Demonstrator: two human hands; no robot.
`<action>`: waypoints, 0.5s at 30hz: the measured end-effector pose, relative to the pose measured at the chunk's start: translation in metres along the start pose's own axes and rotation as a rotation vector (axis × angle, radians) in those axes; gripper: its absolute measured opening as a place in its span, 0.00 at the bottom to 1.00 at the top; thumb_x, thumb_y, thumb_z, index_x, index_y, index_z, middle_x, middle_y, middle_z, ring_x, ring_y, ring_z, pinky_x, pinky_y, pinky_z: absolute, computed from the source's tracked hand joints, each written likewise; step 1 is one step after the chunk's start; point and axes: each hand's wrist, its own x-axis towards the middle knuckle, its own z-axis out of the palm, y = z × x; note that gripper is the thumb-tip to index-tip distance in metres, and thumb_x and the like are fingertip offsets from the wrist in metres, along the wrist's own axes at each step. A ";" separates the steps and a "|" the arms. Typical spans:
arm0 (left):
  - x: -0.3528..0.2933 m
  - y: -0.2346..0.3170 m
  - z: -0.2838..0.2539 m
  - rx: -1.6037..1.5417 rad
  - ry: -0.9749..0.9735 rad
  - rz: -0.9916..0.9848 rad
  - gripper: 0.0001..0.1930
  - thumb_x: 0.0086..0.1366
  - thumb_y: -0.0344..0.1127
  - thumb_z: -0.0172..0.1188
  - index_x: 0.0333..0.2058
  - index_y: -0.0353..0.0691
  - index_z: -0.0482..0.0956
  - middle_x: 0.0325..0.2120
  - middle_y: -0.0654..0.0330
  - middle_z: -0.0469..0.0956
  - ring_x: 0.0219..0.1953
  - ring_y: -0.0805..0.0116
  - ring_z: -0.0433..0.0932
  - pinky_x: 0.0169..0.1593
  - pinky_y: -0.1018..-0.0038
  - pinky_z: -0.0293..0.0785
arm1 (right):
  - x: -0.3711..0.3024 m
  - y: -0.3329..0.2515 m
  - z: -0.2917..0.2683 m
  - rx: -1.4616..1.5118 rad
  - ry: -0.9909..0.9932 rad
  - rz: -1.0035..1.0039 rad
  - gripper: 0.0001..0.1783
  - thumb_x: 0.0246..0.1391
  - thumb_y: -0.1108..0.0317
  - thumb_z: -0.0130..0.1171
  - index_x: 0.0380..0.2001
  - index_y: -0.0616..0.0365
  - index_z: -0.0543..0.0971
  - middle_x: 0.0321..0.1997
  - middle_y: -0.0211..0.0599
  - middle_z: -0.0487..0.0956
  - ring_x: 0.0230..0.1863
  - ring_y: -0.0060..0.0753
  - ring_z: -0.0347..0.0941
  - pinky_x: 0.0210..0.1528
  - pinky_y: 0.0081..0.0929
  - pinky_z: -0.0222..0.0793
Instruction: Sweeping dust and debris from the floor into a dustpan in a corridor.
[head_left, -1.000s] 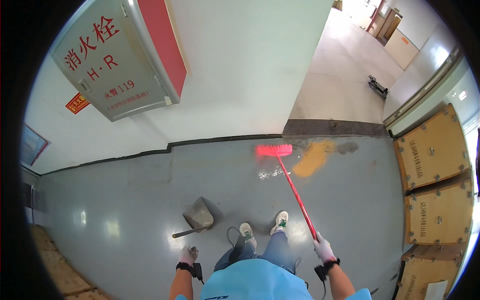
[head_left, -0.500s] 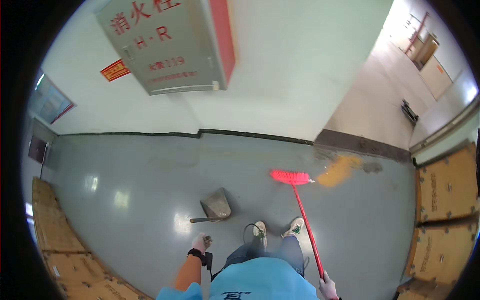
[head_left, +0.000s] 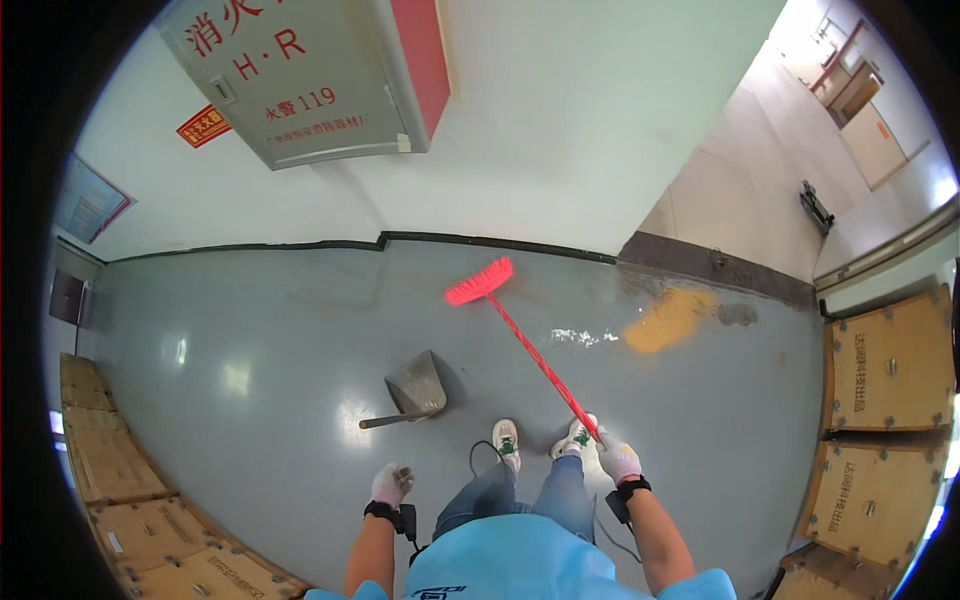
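Observation:
My right hand, in a white glove, grips the lower end of a red broom handle. The broom's red bristle head rests on the grey floor near the wall, ahead and slightly left of my feet. My left hand, also gloved, hangs loosely curled at my side and holds nothing. A grey metal dustpan lies on the floor just ahead of the left hand, its handle pointing left. White debris and a yellow-orange patch mark the floor to the right of the broom.
A grey fire-hose cabinet with a red side hangs on the white wall ahead. Wooden crates stand stacked at the right, more wooden crates at the lower left. A corridor opens at the upper right.
The broom head has swung left across the floor, away from the yellow patch. My view has turned, so the dustpan and cabinet sit more centrally.

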 end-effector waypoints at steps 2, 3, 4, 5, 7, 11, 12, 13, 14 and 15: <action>0.010 -0.003 -0.011 -0.003 0.012 -0.022 0.11 0.59 0.37 0.46 0.30 0.34 0.66 0.25 0.55 0.72 0.24 0.61 0.73 0.23 0.75 0.72 | -0.017 0.011 -0.002 0.033 -0.064 0.081 0.17 0.50 0.58 0.43 0.44 0.45 0.68 0.32 0.53 0.74 0.36 0.56 0.69 0.37 0.47 0.63; 0.012 -0.002 -0.015 -0.022 0.029 -0.034 0.10 0.59 0.37 0.45 0.30 0.34 0.66 0.25 0.55 0.72 0.24 0.61 0.73 0.22 0.75 0.72 | -0.030 0.044 0.013 -0.022 -0.134 0.152 0.19 0.50 0.57 0.43 0.46 0.45 0.67 0.34 0.52 0.74 0.38 0.55 0.69 0.39 0.45 0.63; 0.013 -0.001 -0.017 -0.020 0.036 -0.031 0.10 0.59 0.37 0.45 0.30 0.34 0.66 0.25 0.55 0.72 0.24 0.61 0.73 0.22 0.75 0.72 | -0.056 0.063 0.013 -0.054 -0.177 0.225 0.21 0.51 0.56 0.42 0.50 0.42 0.64 0.36 0.52 0.74 0.39 0.54 0.69 0.41 0.43 0.64; 0.013 -0.002 -0.017 -0.016 0.053 -0.036 0.10 0.59 0.37 0.45 0.30 0.34 0.66 0.25 0.55 0.72 0.24 0.61 0.73 0.21 0.75 0.72 | -0.084 0.084 0.009 -0.079 -0.222 0.289 0.23 0.52 0.55 0.42 0.53 0.38 0.62 0.37 0.52 0.74 0.40 0.52 0.69 0.42 0.42 0.64; 0.017 -0.004 -0.019 -0.004 0.074 -0.035 0.10 0.59 0.37 0.45 0.30 0.34 0.66 0.25 0.55 0.72 0.24 0.61 0.74 0.21 0.75 0.72 | -0.139 0.102 -0.012 -0.156 -0.246 0.416 0.24 0.51 0.55 0.44 0.54 0.34 0.61 0.35 0.51 0.74 0.38 0.51 0.71 0.41 0.41 0.65; 0.029 -0.009 0.001 0.107 0.032 -0.102 0.10 0.59 0.36 0.45 0.31 0.34 0.66 0.25 0.54 0.72 0.24 0.61 0.74 0.20 0.75 0.71 | -0.212 0.144 -0.044 -0.315 -0.120 0.366 0.23 0.49 0.57 0.46 0.52 0.29 0.63 0.24 0.47 0.75 0.27 0.50 0.72 0.32 0.43 0.67; 0.027 -0.012 0.015 0.123 0.037 -0.057 0.10 0.59 0.36 0.45 0.31 0.33 0.65 0.25 0.54 0.72 0.23 0.61 0.74 0.21 0.75 0.72 | -0.221 0.154 -0.052 -0.336 -0.112 0.361 0.24 0.48 0.57 0.47 0.51 0.29 0.64 0.22 0.46 0.75 0.25 0.50 0.72 0.30 0.42 0.67; 0.025 -0.013 0.025 0.141 0.042 -0.014 0.11 0.59 0.36 0.45 0.32 0.33 0.65 0.25 0.53 0.72 0.23 0.61 0.74 0.21 0.75 0.72 | -0.233 0.161 -0.058 -0.357 -0.107 0.359 0.24 0.47 0.57 0.48 0.51 0.29 0.64 0.21 0.46 0.75 0.24 0.50 0.72 0.29 0.42 0.67; 0.027 -0.013 0.026 0.135 0.011 -0.014 0.11 0.58 0.37 0.46 0.33 0.33 0.65 0.25 0.53 0.72 0.24 0.62 0.74 0.23 0.76 0.72 | -0.237 0.159 -0.068 -0.366 -0.053 0.264 0.24 0.47 0.59 0.47 0.51 0.30 0.64 0.19 0.45 0.74 0.22 0.50 0.71 0.26 0.43 0.67; 0.030 -0.013 0.028 0.153 0.007 -0.020 0.11 0.58 0.37 0.46 0.33 0.33 0.65 0.25 0.53 0.72 0.24 0.62 0.74 0.23 0.76 0.72 | -0.233 0.150 -0.078 -0.358 -0.055 0.281 0.24 0.47 0.59 0.47 0.51 0.30 0.64 0.19 0.45 0.74 0.22 0.50 0.71 0.26 0.43 0.67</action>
